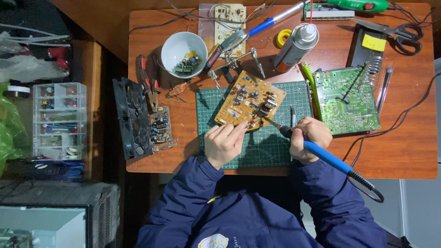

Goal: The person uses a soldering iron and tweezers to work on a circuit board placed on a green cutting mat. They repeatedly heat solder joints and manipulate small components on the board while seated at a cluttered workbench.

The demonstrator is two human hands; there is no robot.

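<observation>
We grip the blue-handled soldering iron [317, 149] in our closed right hand [310, 138], its tip touching the tan circuit board [250, 102] on the green cutting mat [275, 147]. Our left hand [224, 143] pinches the board's near edge, fingers together.

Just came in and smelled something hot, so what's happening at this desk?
A person in a dark blue jacket is working on a tan circuit board that rests on a green cutting mat. Their right hand grips a blue-handled soldering iron with its tip at the board's lower edge, while the left hand touches that same edge. A green circuit board, a spray can and a white bowl of small parts lie around.
</observation>
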